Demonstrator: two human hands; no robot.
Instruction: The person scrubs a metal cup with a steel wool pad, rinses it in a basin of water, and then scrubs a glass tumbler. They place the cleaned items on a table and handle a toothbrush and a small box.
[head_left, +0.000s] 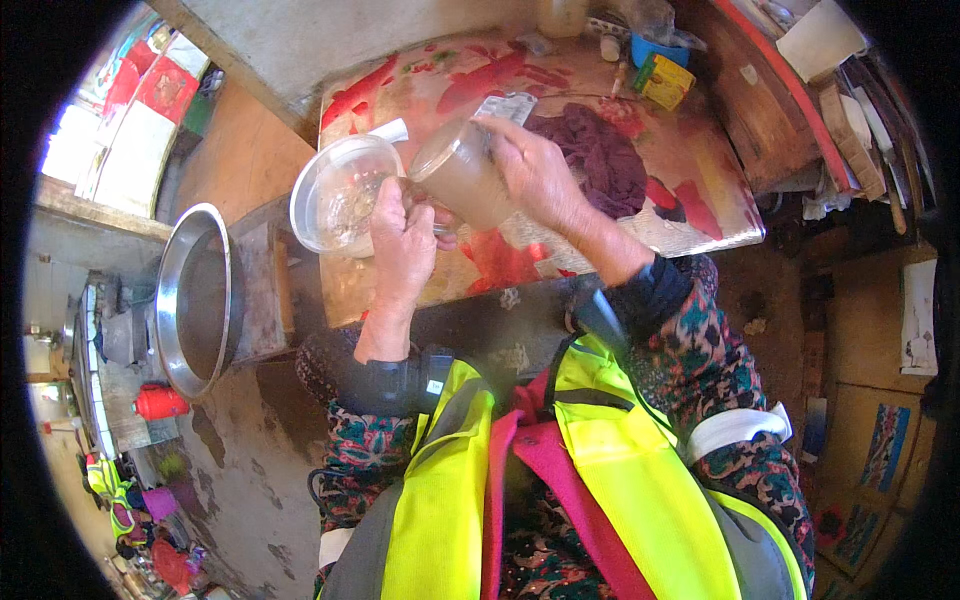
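Note:
My right hand (536, 169) is wrapped around the far side of a cloudy translucent mug or jar (469, 180), which tilts over the table. My left hand (405, 240) has its fingers curled at the mug's lower left side, around what looks like a handle. Its thumb overlaps the rim of a clear plastic bowl (311, 202); whether it also grips the bowl is hidden. Some small, unclear bits show inside the bowl. Just behind the mug lies a silvery packet (506, 107), and a dark maroon cloth (592, 157) is bunched beyond my right hand.
The low table (720, 225) has a red-patterned cover. A yellow-green box (666, 81) and a blue bowl (656, 51) stand at its far right. To the left are a large metal basin (166, 300) and a red flask (161, 402). People in bright vests (112, 487) are farther left.

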